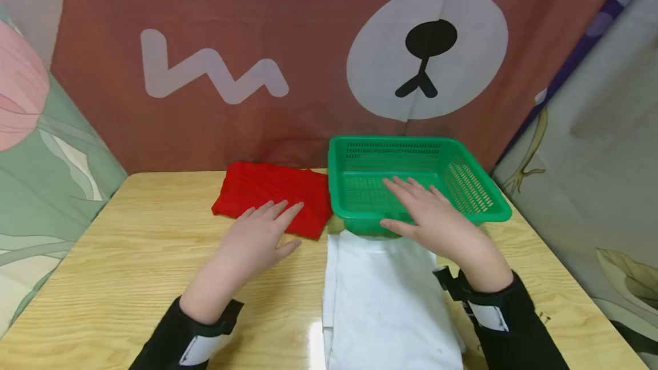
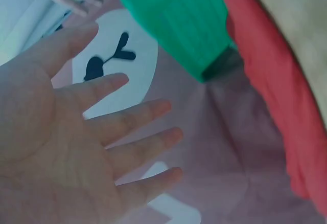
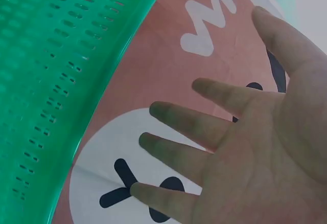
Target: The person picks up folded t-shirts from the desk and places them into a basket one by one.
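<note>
Green basket [image 1: 362, 216] stands near right hand [image 1: 430, 216], outspread like left hand [image 1: 261, 237].

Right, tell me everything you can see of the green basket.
The green basket is rectangular, open-topped and looks like plastic, with a smooth rim and rows of small slots through its walls. It stands upright on the wooden table, before the brown bear-print cloth, beside the red cloth and beyond the folded white cloth. The right hand is over its near side; whether hand or cloths touch it is unclear.
</note>
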The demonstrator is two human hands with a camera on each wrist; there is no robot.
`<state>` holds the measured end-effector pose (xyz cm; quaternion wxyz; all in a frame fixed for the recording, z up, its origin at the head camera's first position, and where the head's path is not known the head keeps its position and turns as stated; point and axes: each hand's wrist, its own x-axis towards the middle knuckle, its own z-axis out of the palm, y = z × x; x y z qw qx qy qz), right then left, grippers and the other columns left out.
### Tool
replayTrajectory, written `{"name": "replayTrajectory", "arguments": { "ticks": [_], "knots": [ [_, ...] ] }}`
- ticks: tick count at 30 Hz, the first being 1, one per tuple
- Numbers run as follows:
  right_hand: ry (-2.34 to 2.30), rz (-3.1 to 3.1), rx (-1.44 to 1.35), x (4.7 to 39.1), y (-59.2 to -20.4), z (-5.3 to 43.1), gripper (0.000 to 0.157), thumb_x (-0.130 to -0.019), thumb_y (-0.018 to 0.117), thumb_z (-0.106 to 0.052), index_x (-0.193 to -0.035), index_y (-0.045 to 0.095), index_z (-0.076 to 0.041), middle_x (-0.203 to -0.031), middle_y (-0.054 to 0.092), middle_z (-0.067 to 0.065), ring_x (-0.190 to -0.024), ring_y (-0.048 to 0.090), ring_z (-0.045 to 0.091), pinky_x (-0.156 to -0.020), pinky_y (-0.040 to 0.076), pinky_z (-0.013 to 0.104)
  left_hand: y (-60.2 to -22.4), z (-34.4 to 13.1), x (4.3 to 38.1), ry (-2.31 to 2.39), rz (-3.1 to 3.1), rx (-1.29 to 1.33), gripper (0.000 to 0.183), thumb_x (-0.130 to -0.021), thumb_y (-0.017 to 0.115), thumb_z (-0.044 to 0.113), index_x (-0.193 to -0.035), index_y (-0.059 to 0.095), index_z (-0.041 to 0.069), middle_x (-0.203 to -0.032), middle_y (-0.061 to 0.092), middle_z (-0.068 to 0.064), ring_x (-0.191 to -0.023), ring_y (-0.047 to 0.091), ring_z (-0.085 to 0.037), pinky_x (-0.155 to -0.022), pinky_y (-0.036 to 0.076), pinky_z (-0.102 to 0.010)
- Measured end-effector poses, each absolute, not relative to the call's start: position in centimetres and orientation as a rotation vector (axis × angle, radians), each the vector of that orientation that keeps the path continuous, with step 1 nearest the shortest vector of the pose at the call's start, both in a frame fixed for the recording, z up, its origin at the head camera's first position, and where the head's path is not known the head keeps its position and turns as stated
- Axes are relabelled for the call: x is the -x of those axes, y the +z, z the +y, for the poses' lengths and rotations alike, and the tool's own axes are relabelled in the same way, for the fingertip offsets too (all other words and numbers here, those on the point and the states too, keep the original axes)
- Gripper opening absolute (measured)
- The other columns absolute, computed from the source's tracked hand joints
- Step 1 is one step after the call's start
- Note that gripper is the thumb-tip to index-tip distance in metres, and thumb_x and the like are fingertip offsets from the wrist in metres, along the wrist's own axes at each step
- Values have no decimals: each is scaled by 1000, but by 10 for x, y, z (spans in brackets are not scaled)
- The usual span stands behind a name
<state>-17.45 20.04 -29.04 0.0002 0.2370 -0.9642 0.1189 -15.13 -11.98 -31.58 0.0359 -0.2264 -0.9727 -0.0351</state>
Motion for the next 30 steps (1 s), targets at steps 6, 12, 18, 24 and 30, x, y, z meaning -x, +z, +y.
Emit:
{"name": "replayTrajectory", "arguments": {
  "ticks": [6,12,18,24,30],
  "knots": [
    [333,-2914,-874,169,-294,211,79,-93,53,-60,-153,32,-13,-155,31,12,-143,22,37,-112,19,60,-327,-101,150,-267,-2982,673,73,-82,77,40,-144,49,14,-137,54,-13,-125,51,-33,-101,43,-49],
    [262,-2757,-1004,158,-306,227,65,-92,65,-44,-143,48,-7,-145,46,13,-133,41,35,-105,34,56,-342,-86,150,-381,-2975,708,62,-86,75,32,-140,53,10,-131,59,-12,-119,56,-30,-98,47,-45],
    [221,-2583,-1151,147,-318,238,48,-84,77,-26,-125,63,-6,-122,62,6,-112,58,27,-91,49,48,-361,-76,151,-405,-2881,872,50,-90,70,15,-136,54,3,-128,61,-13,-116,58,-29,-97,48,-42],
    [198,-2578,-1239,151,-334,246,44,-79,81,-21,-118,66,-6,-110,66,3,-102,63,24,-85,52,45,-375,-65,157,-441,-2912,955,44,-95,64,19,-135,56,6,-128,61,-11,-118,56,-26,-99,47,-39],
    [73,-2767,-1155,166,-354,254,41,-84,78,-24,-117,66,-3,-106,66,10,-97,64,29,-82,53,45,-382,-57,168,-357,-2982,975,49,-93,67,24,-135,55,3,-128,59,-14,-116,55,-28,-98,47,-39]
  ]
}}
